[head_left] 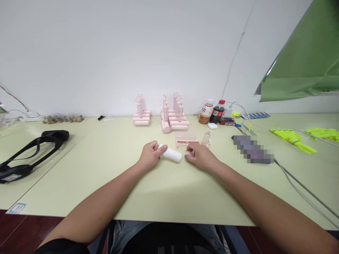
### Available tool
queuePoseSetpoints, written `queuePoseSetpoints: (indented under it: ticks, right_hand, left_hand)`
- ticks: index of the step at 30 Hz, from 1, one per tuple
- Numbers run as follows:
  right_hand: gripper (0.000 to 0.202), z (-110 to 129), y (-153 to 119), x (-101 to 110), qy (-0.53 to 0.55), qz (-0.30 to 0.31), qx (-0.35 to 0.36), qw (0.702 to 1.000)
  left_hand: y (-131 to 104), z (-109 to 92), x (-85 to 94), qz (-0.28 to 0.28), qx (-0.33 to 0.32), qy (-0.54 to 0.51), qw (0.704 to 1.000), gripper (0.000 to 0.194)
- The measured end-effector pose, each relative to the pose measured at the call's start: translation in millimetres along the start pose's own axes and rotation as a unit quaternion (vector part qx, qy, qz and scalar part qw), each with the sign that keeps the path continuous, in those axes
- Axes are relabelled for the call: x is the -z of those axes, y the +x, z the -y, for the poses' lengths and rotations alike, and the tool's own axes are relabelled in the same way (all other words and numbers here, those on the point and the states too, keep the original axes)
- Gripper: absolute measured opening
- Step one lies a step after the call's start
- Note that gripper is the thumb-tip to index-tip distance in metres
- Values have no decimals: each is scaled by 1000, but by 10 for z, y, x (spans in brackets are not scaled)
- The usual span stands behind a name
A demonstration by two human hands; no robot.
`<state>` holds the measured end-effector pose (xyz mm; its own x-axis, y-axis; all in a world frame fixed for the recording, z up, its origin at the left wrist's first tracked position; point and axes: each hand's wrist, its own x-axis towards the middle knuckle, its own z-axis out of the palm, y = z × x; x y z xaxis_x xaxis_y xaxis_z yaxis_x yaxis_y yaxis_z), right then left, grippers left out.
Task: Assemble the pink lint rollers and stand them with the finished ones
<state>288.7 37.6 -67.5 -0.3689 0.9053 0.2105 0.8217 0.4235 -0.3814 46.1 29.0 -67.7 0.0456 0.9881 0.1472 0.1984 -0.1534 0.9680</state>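
My left hand point(150, 154) is closed around one end of a white lint-roller roll point(172, 155), which tilts down to the right above the table. Just right of the roll's free end, my right hand point(201, 156) pinches a small pale pink piece point(189, 153), mostly hidden by the fingers. Behind that hand lies an open pink lint-roller case point(182, 143) with a clear lid. A translucent pink handle point(206, 138) stands upright beside the case, its base partly covered by my right hand.
Several pink lint rollers point(179, 124) stand near the wall, with another group point(141, 121) left of them. A drink bottle point(206, 112) and a cola bottle point(217, 112) are at back right. A blurred phone-like object point(251, 150), cables and yellow cloth point(292, 138) lie right; black headgear point(33, 151) lies left.
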Motion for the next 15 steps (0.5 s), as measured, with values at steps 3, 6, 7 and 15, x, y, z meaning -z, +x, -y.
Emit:
queuePoseSetpoints:
  ticks: [3,6,7,15]
  right_hand:
    - [7,12,-2,8,23,-3,5,1000]
    - [9,1,-1,3,48,-6,0,999]
    - [10,-4,-1,-1,54,-7,-2,999]
    - [15,-39,-3,-53,121,-17,12,992]
  left_hand:
    - [8,-4,1,-9,5,-5,1000,53]
    - [17,-8,5,-13,10,-8,1000,53]
    - [20,-7,7,-14,10,-8,1000,52]
    - [51,26,21,-25,16,-23,999,50]
